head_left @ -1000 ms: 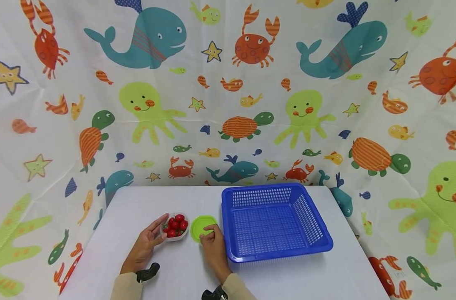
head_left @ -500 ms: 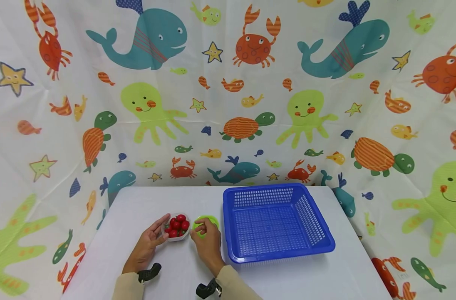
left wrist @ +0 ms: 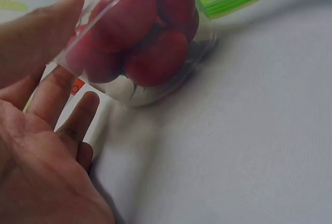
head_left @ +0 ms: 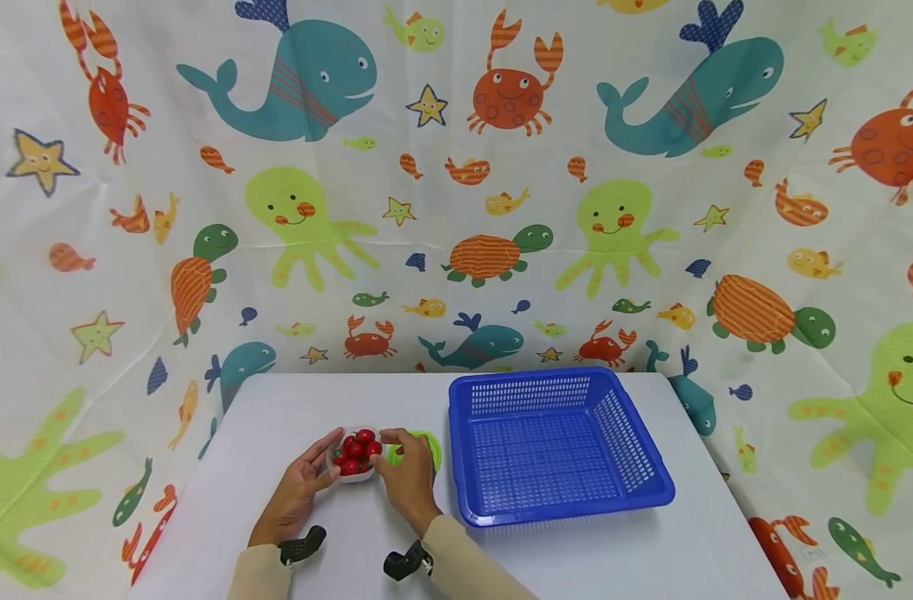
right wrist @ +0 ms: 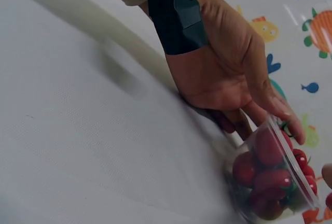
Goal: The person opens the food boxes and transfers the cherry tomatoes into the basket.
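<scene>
A small clear plastic container [head_left: 354, 477] full of red cherry tomatoes [head_left: 351, 454] sits on the white table. My left hand [head_left: 295, 492] holds it from the left; in the left wrist view the thumb [left wrist: 75, 11] lies at its rim and fingers spread lower down. From the right, my right hand [head_left: 407, 477] reaches over the container's edge, thumb and index finger apart on either side of a tomato. In the right wrist view only one of its fingertips [right wrist: 327, 175] shows at the edge. A round green lid [head_left: 428, 442] lies partly behind the right hand.
A large blue plastic basket [head_left: 456, 467] with slotted walls stands right of the lid, close to my right hand. A white curtain [head_left: 441, 192] with sea animals hangs behind the table and on both sides.
My right hand has moved left, from over the green lid to the tomatoes in the container, its thumb and index finger now spread. My left hand stays at the container.
</scene>
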The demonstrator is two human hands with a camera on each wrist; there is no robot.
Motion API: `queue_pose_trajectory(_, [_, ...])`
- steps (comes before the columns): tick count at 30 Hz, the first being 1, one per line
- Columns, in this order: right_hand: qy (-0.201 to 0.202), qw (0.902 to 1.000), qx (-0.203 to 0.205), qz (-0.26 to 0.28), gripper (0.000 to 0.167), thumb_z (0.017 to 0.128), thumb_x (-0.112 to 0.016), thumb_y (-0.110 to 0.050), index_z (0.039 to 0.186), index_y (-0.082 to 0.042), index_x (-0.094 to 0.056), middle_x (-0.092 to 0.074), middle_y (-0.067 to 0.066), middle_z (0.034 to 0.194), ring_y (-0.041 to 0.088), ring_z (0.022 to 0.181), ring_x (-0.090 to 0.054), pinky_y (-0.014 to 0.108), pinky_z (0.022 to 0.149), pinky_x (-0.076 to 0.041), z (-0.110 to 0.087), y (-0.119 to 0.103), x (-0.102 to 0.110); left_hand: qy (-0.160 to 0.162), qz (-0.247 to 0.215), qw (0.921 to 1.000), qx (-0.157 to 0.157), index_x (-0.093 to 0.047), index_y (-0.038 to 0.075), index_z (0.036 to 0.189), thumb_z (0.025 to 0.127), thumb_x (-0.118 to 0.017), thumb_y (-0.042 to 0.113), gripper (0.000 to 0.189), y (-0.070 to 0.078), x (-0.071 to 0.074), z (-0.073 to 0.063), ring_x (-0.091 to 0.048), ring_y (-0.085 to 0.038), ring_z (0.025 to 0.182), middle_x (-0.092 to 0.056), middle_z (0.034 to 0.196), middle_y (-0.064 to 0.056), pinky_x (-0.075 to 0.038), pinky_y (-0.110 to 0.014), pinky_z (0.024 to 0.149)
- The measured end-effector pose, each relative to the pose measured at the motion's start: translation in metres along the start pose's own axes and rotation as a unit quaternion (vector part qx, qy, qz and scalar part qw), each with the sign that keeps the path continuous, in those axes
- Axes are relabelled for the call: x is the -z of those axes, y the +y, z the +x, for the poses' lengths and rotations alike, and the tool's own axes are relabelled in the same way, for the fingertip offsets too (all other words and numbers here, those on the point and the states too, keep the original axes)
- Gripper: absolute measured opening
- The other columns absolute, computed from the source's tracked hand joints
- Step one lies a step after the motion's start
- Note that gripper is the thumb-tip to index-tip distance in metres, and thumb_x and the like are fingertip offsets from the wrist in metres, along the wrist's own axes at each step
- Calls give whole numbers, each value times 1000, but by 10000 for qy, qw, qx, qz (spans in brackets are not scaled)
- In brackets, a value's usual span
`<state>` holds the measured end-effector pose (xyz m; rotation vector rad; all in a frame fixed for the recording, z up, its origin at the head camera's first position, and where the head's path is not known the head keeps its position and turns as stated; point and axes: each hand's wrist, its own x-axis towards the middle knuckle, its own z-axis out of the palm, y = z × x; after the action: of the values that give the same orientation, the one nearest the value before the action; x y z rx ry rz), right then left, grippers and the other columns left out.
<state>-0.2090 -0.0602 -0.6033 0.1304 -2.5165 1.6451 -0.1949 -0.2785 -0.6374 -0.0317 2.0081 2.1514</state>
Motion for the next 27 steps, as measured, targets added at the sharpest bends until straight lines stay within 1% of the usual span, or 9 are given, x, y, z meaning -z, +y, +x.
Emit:
queue_pose_trajectory(5, [-65,9994,182,-287,37,87,-89,-17,122,-22,-78,-82,-8,114,13,93,-60,19,78,-46,3,0,-3,6,-16,10000,-13,-31,13,168,105,-66,10,72,-1,0,0,-5,-36,168,-20,179,-10,-5,-63,133])
queue_pose_trajectory(9, [-102,9982,331,-488,36,86,-89,-16,120,-22,-79,-82,-9,112,6,88,-57,17,75,-44,5,2,-4,-10,-112,9999,-77,-32,11,167,105,-66,9,72,-3,-1,0,-4,-37,168,-20,179,-12,-2,-68,131])
queue_pose_trajectory(12, [-114,9971,439,-611,35,85,-90,-14,118,-22,-80,-82,-9,111,4,85,-55,15,72,-43,6,2,-5,3,-149,9999,-86,-32,12,167,105,-66,8,71,-4,-2,0,-5,-36,167,-20,179,-11,-1,-70,131])
queue_pose_trajectory(15, [-139,9955,559,-752,34,84,-90,-13,115,-21,-80,-82,-7,107,2,83,-52,14,68,-41,8,-1,-5,59,-120,9999,-68,-33,13,167,104,-67,9,71,-4,-1,0,-7,-35,167,-22,178,-11,-2,-70,131])
queue_pose_trajectory(20, [-194,9941,580,-899,29,83,-91,-14,110,-22,-81,-79,-7,102,1,81,-50,14,65,-41,11,-3,-5,77,-60,9999,-98,-34,12,167,104,-67,10,70,-3,-1,-1,-7,-35,168,-23,178,-11,-3,-69,131])
queue_pose_trajectory(24, [-174,9927,611,-1023,29,83,-92,-14,109,-22,-82,-81,-8,105,5,86,-56,16,67,-45,12,-3,-8,62,-79,9999,-104,-34,12,167,105,-66,9,70,-2,-2,-2,-5,-36,168,-22,178,-12,-2,-70,131])
queue_pose_trajectory(27, [-169,9898,706,-1222,30,83,-92,-14,110,-19,-82,-82,-7,107,8,90,-60,18,73,-49,11,-6,-10,67,-93,9999,-111,-34,11,167,105,-66,9,70,-1,-3,-3,-5,-37,168,-22,178,-12,-2,-71,130])
